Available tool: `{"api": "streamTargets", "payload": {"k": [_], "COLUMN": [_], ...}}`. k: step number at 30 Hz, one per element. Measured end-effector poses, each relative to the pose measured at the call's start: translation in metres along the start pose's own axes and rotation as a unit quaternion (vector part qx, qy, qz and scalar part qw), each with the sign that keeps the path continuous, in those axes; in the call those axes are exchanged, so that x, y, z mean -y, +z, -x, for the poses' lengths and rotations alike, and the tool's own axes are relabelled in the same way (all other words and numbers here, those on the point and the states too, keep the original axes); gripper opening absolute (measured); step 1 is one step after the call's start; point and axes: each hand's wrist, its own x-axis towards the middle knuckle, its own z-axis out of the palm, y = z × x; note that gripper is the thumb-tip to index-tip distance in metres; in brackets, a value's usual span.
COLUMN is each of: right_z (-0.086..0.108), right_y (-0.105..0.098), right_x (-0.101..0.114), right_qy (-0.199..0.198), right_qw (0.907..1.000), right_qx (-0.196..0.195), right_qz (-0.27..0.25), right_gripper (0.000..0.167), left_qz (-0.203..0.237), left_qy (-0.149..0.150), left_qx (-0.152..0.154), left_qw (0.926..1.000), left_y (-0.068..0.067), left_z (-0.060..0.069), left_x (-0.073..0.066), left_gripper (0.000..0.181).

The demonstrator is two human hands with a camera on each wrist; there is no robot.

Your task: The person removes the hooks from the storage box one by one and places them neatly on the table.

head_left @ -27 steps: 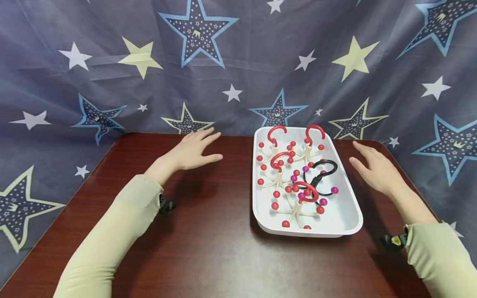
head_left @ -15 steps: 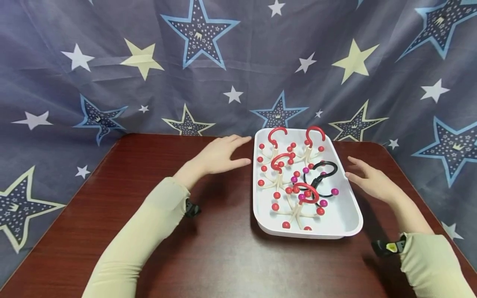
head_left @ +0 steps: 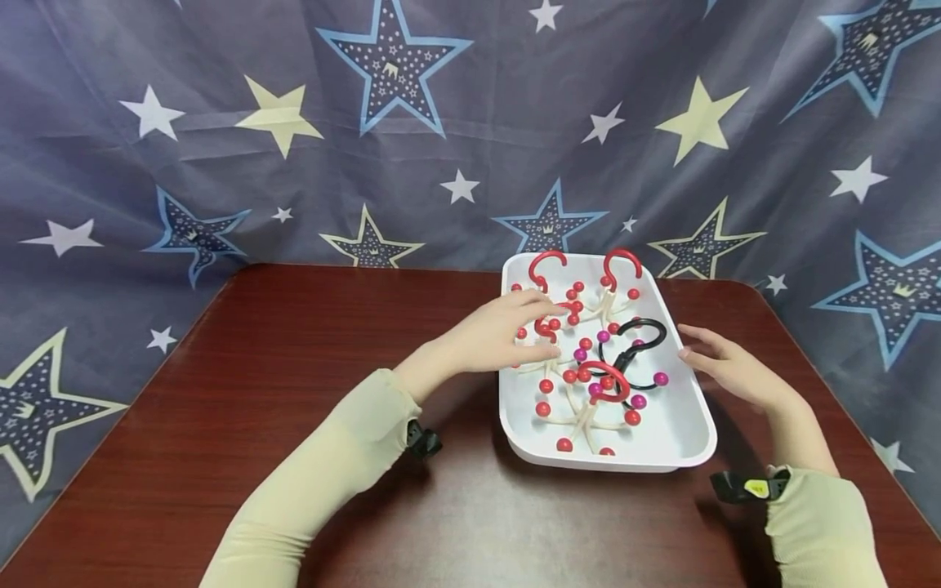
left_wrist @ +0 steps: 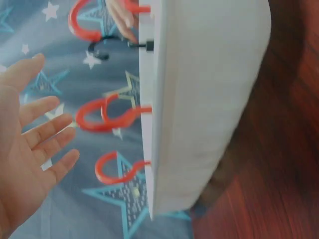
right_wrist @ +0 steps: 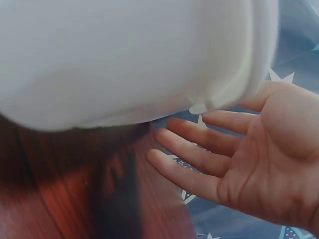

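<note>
A white tray (head_left: 680, 445) holds several prong massagers with red hook handles, cream prongs and red ball tips. One black massager (head_left: 623, 357) with purple balls leans among them. My left hand (head_left: 500, 335) reaches over the tray's left rim, and its fingers partly cover a red-hooked massager (head_left: 546, 331). In the left wrist view the fingers are spread and relaxed, apart from the red hooks (left_wrist: 97, 124). Alongside the right rim is my right hand (head_left: 738, 371); its fingers (right_wrist: 199, 154) are extended close to the tray's outer wall (right_wrist: 124, 59). Whether they touch it, I cannot tell.
The dark reddish-brown table (head_left: 353, 327) extends to the left of the tray and in front of it. A grey-blue curtain (head_left: 470, 106) with stars hangs behind the table. Another red-hooked massager (head_left: 623, 382) sits near the tray's front.
My left hand has moved right, from bare table to above the tray's left side. My right hand has shifted slightly down and left, closer to the right rim. The tray stays put.
</note>
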Motion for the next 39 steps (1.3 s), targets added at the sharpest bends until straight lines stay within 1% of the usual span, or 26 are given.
{"api": "streamTargets", "payload": {"k": [4,7,9,11,12,15,18,23,29,34,39], "right_z": [-0.002,-0.003,-0.002,0.0,0.001,0.004,0.006,0.007,0.006,0.006,0.005], "right_y": [0.002,0.004,0.005,0.007,0.007,0.008,0.008,0.01,0.01,0.009,0.008], "right_x": [-0.002,-0.004,-0.005,-0.006,-0.007,-0.011,-0.015,-0.021,-0.024,-0.026,-0.027], "right_qy": [0.005,0.009,0.011,0.012,0.011,0.014,0.018,0.008,0.007,0.013,0.014], "right_qw": [0.9999,0.9996,0.9991,0.9979,0.9969,0.9933,0.9906,0.988,0.9855,0.9835,0.9829], "right_qx": [-0.002,-0.009,-0.014,-0.014,-0.011,0.003,0.015,0.025,0.024,0.025,0.029], "right_qz": [-0.012,-0.026,-0.039,-0.062,-0.077,-0.114,-0.135,-0.152,-0.168,-0.179,-0.181], "right_gripper": [0.064,0.065,0.066,0.066,0.066,0.067,0.067,0.066,0.066,0.066,0.067], "left_qz": [0.008,0.002,-0.001,0.011,0.021,0.056,0.079,0.099,0.111,0.108,0.117], "left_qy": [0.021,0.04,0.046,0.05,0.047,0.046,0.052,0.056,0.061,0.069,0.07], "left_qx": [0.014,0.022,0.033,0.043,0.048,0.053,0.048,0.039,0.009,-0.015,-0.041], "left_qw": [0.9997,0.9989,0.9984,0.9978,0.9975,0.996,0.9944,0.9927,0.9919,0.9916,0.9898], "left_y": [0.009,0.017,0.023,0.028,0.03,0.035,0.039,0.044,0.045,0.044,0.036], "left_z": [-0.006,-0.011,-0.013,-0.015,-0.016,-0.017,-0.017,-0.016,-0.016,-0.016,-0.013], "left_x": [-0.01,-0.016,-0.02,-0.024,-0.026,-0.029,-0.031,-0.034,-0.037,-0.04,-0.041], "left_gripper": [0.055,0.053,0.051,0.048,0.047,0.04,0.032,0.024,0.02,0.019,0.019]}}
